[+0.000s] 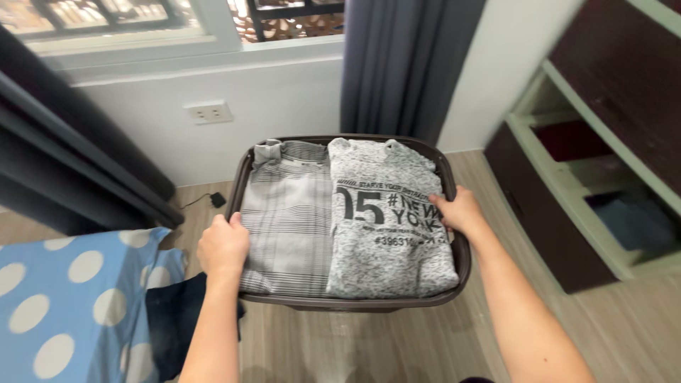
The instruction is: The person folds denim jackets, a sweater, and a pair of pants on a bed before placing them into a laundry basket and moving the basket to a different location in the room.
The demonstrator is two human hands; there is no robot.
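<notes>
A dark brown plastic laundry basket (pixel 454 177), rectangular with rounded corners and a smooth rolled rim, is held up above a pale wood-plank floor (pixel 624 333). The left hand (pixel 223 246) grips the basket's left rim, fingers curled over the edge and closed on it. The right hand (pixel 460 210) clamps the right rim the same way, thumb lying on the cloth inside.

Two folded garments fill the basket side by side, touching along their inner edges. On the left lies a grey striped shirt (pixel 287 227), thin and smooth, with fine horizontal lines. On the right lies a heathered grey sweatshirt (pixel 390 234), thicker and speckled, with dark printed lettering across its chest. Both lie flat and reach almost to the rim.

Behind the basket stands a white wall (pixel 284 106) with a power outlet (pixel 208 112) under a window, framed by dark grey curtains (pixel 404 64) that hang in soft folds. At the lower left, a blue cloth with white polka dots (pixel 64 298) lies close beside the left forearm, with a dark garment (pixel 170 319) against it. To the right stands a pale green shelf unit (pixel 567 152) with dark panels, its open compartments just beside the basket's right side. Bare floor shows below the basket and between it and the shelf.
</notes>
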